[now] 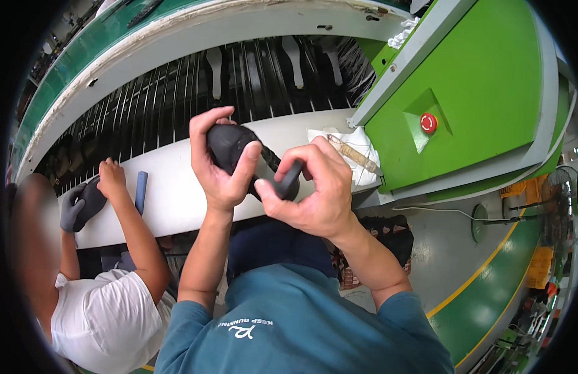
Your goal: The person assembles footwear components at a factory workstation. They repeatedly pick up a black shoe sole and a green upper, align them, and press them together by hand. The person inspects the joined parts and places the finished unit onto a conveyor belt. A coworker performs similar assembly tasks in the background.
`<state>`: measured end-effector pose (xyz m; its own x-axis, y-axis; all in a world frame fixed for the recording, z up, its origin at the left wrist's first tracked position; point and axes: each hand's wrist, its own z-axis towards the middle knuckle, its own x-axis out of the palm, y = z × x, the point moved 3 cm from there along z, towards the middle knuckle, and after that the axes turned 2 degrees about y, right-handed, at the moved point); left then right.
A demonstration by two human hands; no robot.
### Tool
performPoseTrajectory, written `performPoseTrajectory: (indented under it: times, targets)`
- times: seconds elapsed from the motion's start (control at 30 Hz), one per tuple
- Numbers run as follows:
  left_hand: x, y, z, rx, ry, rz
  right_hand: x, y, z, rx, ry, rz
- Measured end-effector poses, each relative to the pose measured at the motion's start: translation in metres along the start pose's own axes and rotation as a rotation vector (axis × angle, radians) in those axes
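Observation:
A black shoe upper (230,146), rounded at its toe end, is held up in front of me over the white ledge. My left hand (221,165) wraps round that toe end, thumb on the near side. At the shoe's other end my right hand (314,187) pinches a small flat black piece (290,171) between thumb and fingers. Whether this piece is part of the shoe or separate, I cannot tell. The shoe's middle shows an opening between the hands.
A white ledge (170,187) fronts a rod conveyor (255,68) carrying pale, sole-shaped pieces (293,59). A wrapped-handle tool (357,156) lies on white cloth at right, near a green machine panel (488,81) with a red button (428,123). At left, a co-worker (108,311) handles a black shoe (91,202) near a blue tool (141,192).

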<state>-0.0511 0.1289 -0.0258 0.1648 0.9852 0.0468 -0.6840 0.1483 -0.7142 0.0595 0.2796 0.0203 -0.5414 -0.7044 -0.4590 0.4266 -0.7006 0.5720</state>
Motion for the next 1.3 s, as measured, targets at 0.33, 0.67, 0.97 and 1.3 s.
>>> performPoseTrajectory:
  times: [0.33,0.67,0.97,1.3]
  targets:
    - [-0.007,-0.008,-0.002,-0.118,0.071,0.013,0.015,0.007,0.001,-0.022,-0.036,0.099]
    - [-0.007,0.002,-0.025,-0.421,0.199,-0.439,0.019,-0.019,-0.029,0.378,0.163,0.769]
    - [-0.013,-0.008,-0.036,-0.575,0.199,-0.553,0.022,-0.003,-0.041,0.367,0.238,0.805]
    - [-0.009,-0.002,-0.06,-0.698,0.143,-0.821,0.015,0.02,-0.044,0.228,0.283,0.733]
